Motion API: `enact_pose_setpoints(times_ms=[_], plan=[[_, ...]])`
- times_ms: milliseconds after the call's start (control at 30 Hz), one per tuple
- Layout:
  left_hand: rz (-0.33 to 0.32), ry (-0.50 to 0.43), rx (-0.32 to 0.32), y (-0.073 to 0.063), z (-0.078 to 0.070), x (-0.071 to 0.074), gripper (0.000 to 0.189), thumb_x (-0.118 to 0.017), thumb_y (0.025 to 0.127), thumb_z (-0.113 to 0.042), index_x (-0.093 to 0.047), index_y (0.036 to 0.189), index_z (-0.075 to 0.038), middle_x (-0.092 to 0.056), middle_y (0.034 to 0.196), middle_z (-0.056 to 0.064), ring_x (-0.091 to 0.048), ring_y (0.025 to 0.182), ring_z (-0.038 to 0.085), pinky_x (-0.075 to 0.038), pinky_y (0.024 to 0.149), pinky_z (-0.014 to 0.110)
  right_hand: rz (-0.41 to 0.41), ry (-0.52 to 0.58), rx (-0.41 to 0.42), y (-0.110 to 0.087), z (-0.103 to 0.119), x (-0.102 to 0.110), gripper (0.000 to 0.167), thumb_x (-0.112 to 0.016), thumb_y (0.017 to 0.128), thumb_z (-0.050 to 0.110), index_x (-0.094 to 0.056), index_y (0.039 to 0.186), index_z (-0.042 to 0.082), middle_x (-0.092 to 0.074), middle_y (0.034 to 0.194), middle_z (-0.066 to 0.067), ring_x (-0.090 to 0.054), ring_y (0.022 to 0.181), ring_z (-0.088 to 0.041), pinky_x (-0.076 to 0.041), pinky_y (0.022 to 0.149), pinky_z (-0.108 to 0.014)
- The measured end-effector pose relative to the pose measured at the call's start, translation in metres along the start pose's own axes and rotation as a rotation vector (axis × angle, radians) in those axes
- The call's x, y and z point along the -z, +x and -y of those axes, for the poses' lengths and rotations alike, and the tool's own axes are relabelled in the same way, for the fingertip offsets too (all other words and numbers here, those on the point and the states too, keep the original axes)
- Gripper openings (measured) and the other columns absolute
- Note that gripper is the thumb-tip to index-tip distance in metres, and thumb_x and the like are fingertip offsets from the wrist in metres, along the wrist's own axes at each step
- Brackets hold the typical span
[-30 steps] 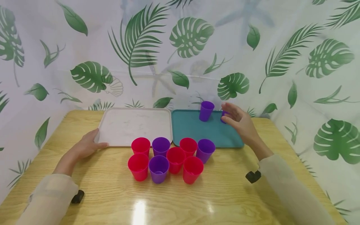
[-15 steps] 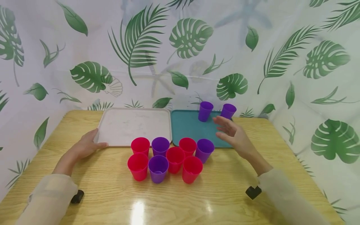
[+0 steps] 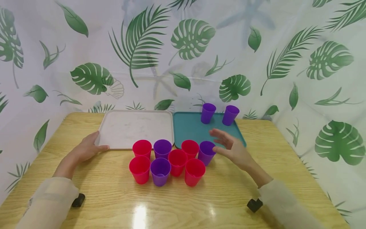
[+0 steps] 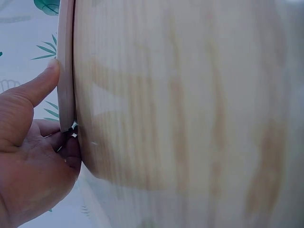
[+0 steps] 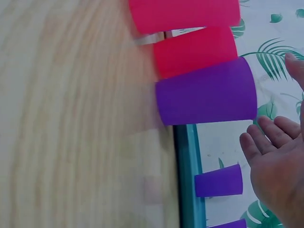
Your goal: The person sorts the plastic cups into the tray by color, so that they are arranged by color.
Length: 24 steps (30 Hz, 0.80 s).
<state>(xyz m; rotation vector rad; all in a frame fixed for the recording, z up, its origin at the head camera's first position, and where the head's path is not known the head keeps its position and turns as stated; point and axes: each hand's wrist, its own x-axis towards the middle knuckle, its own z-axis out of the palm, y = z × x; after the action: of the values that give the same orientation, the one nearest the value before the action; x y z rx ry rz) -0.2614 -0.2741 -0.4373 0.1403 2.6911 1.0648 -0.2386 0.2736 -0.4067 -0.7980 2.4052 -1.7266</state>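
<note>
At its front left corner, my left hand [image 3: 87, 148] holds the white tray [image 3: 137, 129]. In the left wrist view the thumb [image 4: 47, 78] lies along the tray edge [image 4: 65, 71], and the other fingers curl in at its corner. My right hand [image 3: 233, 151] hovers with parted fingers beside a purple cup [image 3: 206, 153], its thumb overlapping the rim in the head view. The right wrist view has the fingers [image 5: 268, 135] level with the mouth of that purple cup [image 5: 206, 92], holding nothing. Two purple cups [image 3: 208, 113] stand along the back of the teal tray [image 3: 188, 130].
In front of the trays, red cups [image 3: 195, 172] and purple cups [image 3: 160, 171] stand upright in a tight cluster on the wooden table [image 3: 114, 197]. A leaf-printed cloth [image 3: 183, 47] hangs right behind both trays.
My right hand has left the right-hand purple cup at the back of the teal tray and come nearer, leftward, to the clustered purple cup. The left hand has stayed at the white tray.
</note>
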Motion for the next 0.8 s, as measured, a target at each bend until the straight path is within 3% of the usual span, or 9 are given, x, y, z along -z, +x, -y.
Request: enact_pose_setpoints(times_ms=[133,633,800], plan=[[0.002,-0.009,-0.002,-0.001,-0.001,0.0,0.097,-0.068,0.101,-0.029,-0.003,0.155,0.019,-0.006,0.158,0.046,-0.004,0.148,0.061,-0.008,0.12,0.069,0.018,-0.001,-0.017,-0.003,-0.004,-0.005,0.067,-0.069,0.098,0.004,-0.038,0.157,0.0,-0.043,0.157,-0.025,-0.043,0.142,-0.045,-0.046,0.108,-0.024],[-0.004,-0.01,-0.002,-0.002,-0.003,0.0,0.097,-0.068,0.101,-0.029,-0.003,0.156,0.018,-0.006,0.159,0.046,-0.005,0.148,0.061,-0.008,0.12,0.069,0.034,-0.008,-0.059,-0.004,-0.012,-0.017,0.07,-0.072,0.096,0.01,-0.038,0.157,0.001,-0.048,0.156,-0.016,-0.038,0.148,-0.035,-0.038,0.111,-0.017],[0.0,-0.01,0.017,-0.001,-0.002,0.0,0.097,-0.068,0.101,-0.03,-0.003,0.156,0.018,-0.005,0.159,0.045,-0.004,0.148,0.06,-0.008,0.12,0.069,0.041,0.003,-0.098,-0.005,-0.014,-0.021,0.072,-0.074,0.096,0.012,-0.039,0.157,0.002,-0.05,0.155,-0.013,-0.043,0.145,-0.033,-0.042,0.11,-0.021]])
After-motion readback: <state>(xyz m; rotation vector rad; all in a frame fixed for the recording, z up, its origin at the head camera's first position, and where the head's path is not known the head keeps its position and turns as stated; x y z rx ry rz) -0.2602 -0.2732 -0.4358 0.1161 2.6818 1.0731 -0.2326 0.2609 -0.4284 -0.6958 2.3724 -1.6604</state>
